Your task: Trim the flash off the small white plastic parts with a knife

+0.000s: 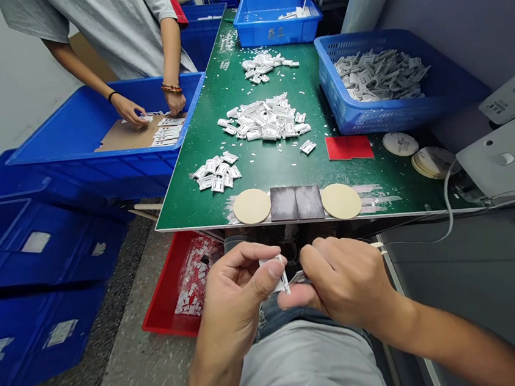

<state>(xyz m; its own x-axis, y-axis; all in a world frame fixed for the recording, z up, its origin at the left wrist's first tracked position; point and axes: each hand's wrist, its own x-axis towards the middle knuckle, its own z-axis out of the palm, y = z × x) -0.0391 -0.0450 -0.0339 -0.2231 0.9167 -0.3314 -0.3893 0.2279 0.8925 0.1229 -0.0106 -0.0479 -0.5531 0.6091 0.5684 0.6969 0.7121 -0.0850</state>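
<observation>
Over my lap, my left hand (pixel 249 286) pinches a small white plastic part (pixel 282 281) between thumb and fingertips. My right hand (pixel 344 273) is closed just to its right, thumb stretched toward the part. A thin greyish edge (pixel 298 276) shows between the right thumb and curled forefinger; its kind is too hidden to tell. On the green table (pixel 185 210) ahead lie similar white parts in a large heap (pixel 272 119), a smaller pile at the left (pixel 216 173) and another farther back (pixel 265 64). A single part (pixel 308 146) lies apart from the large heap.
Round cream discs (pixel 252 206) and dark square pads (pixel 296 203) line the table's front edge. A blue basket (pixel 345 113) of parts stands right, a blue bin (pixel 277 31) behind. Below left sits a red bin (pixel 164 316) with scraps. A co-worker's hands (pixel 132 111) work over a blue crate (pixel 91 148).
</observation>
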